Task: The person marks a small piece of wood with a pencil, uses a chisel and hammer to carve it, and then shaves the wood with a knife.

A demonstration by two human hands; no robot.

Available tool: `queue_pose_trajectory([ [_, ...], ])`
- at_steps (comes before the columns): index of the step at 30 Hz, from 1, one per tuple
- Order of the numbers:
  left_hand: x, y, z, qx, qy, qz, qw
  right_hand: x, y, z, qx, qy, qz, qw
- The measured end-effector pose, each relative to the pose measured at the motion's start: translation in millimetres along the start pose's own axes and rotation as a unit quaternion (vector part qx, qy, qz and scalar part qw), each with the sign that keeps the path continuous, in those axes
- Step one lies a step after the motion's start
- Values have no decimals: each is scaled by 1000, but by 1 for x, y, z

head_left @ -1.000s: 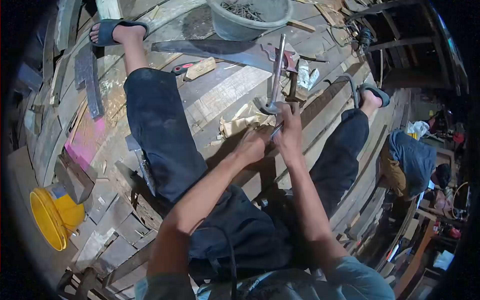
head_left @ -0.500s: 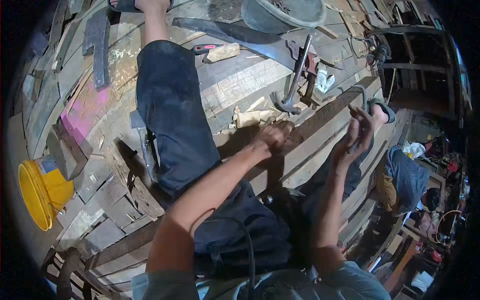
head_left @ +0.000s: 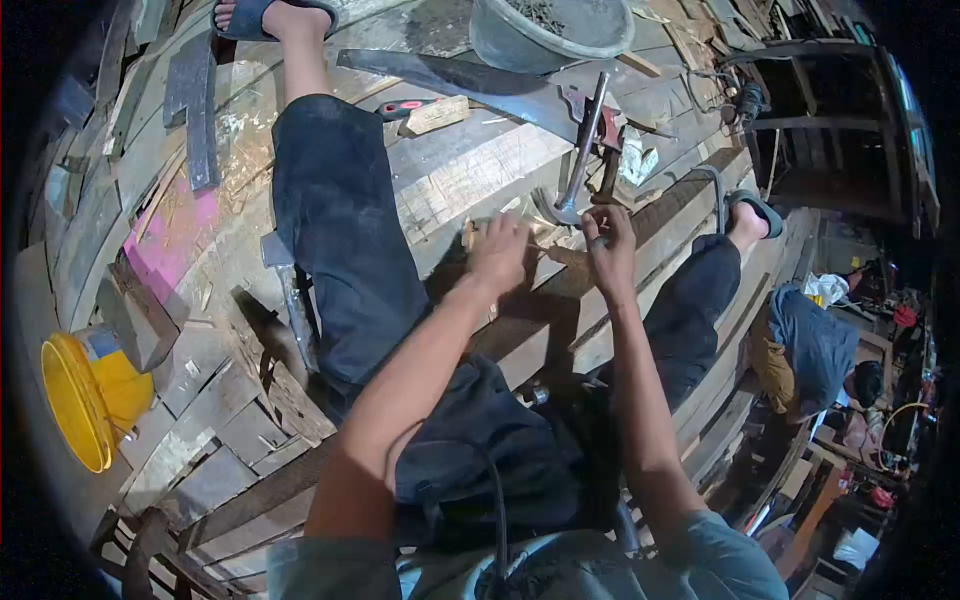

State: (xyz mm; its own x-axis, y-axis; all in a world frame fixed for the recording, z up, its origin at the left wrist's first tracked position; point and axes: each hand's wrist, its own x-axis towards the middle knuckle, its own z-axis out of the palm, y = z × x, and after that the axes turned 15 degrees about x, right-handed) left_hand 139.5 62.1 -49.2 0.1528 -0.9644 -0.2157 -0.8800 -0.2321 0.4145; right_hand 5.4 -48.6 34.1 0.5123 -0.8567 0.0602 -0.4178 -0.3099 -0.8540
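My left hand (head_left: 500, 258) reaches over the small wood offcuts (head_left: 470, 235), fingers stretched forward and apart above the planks. To its right, my right hand (head_left: 612, 250) is closed, its thumb and fingers drawn together beside the thick wooden beam (head_left: 665, 210); I cannot tell what, if anything, is in them. A claw hammer (head_left: 585, 150) lies just beyond the hands, its head close to my right fingertips. The brown surface of the beam shows between both hands.
A handsaw (head_left: 450, 80) lies farther off, with a red-and-black handled tool (head_left: 405, 108) and a wood block (head_left: 437, 115) near it. A grey basin (head_left: 550, 45) stands beyond. At left are a hatchet-like tool (head_left: 290, 300) and a yellow bucket (head_left: 75, 400).
My left hand has moved left from the beam toward the offcuts. My right hand has come down and inward from its raised position, its fingers drawing together near the hammer head.
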Motion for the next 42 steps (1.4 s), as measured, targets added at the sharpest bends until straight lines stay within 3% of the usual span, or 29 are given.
queue_pose_trajectory([
  [2,-4,-18,-7,42,-74,-93,992,-6,15,-3,-7,-14,24,1000],
  [3,-2,-27,19,74,-37,-91,992,-12,18,-4,-14,-23,42,999],
  [5,-1,-25,7,96,-68,-60,991,-23,9,-10,-10,-54,61,997],
  [7,0,-21,6,102,-49,-81,990,-31,12,-7,64,-42,108,991],
  [8,1,-18,6,104,-40,-89,990,-35,15,-9,12,-41,160,986],
  [9,2,-19,13,106,-29,-85,990,-40,21,-9,-1,-27,90,996],
  [12,0,-21,27,158,36,-73,984,-54,34,-8,65,-12,172,983],
  [15,1,-22,17,95,-1,-99,991,-67,33,-4,76,20,128,989],
  [16,2,-22,14,75,12,-105,992,-68,26,-8,162,5,150,975],
  [19,2,-25,1,15,52,-126,991,-72,12,-7,172,3,135,976],
  [20,4,-31,13,35,122,-118,985,-72,7,-9,139,-8,155,978],
  [23,-1,-24,-3,79,165,-124,975,-75,18,-1,168,-14,114,979],
  [27,-2,-37,-5,181,261,-110,942,-70,4,-8,256,-44,148,954],
  [32,-11,-31,-8,149,182,-145,961,-72,14,-4,244,-21,70,967],
  [39,-3,-51,-2,53,184,-181,965,-78,18,5,188,-26,69,979],
  [42,2,-48,1,38,251,-270,929,-78,14,10,194,-36,78,977],
])
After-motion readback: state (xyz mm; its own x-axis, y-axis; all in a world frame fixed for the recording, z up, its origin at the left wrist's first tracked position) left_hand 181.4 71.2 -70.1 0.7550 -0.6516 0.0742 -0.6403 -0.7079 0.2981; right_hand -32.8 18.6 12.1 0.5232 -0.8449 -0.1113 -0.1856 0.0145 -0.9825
